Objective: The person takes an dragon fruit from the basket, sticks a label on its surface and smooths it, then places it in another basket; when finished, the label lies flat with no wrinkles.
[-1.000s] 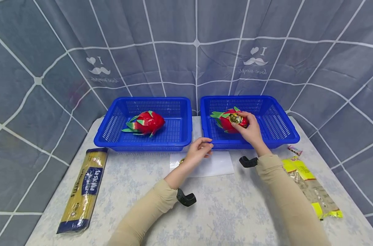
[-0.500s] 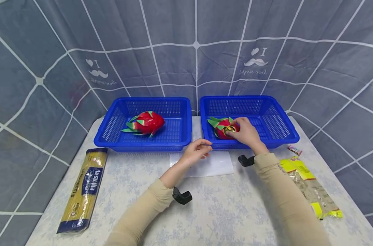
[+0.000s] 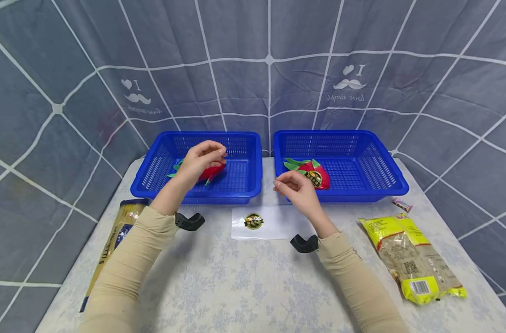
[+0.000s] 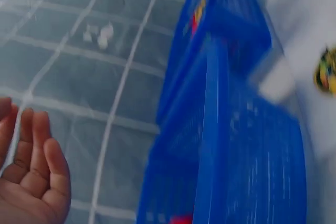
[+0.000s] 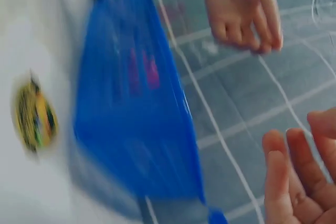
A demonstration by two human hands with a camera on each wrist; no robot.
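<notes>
My left hand (image 3: pixel 202 159) hovers over the left blue basket (image 3: pixel 253 196), in front of a red dragon fruit (image 3: pixel 213 173) that it partly hides. Its fingers are relaxed, with nothing between them in the left wrist view. At the front left corner of the right blue basket (image 3: pixel 386 192) is my right hand (image 3: pixel 297 188), fingers loosely bent and holding nothing. Just beyond it in that basket lies a second dragon fruit (image 3: pixel 324 179) bearing a round black-and-gold sticker. Another such sticker (image 3: pixel 253 221) sits on a white paper sheet (image 3: pixel 284 226) before the baskets.
A spaghetti pack (image 3: pixel 111 245) lies at the left, partly covered by my left sleeve. At the right are a yellow-and-clear plastic bag (image 3: pixel 411 261) and a small pink wrapped sweet (image 3: pixel 402 204). A grey tile-patterned curtain (image 3: pixel 236 92) stands close behind the baskets.
My right hand has let go of the stickered dragon fruit and drawn back to the left. My left hand has moved left and up over the left basket, uncovering the sticker on the paper.
</notes>
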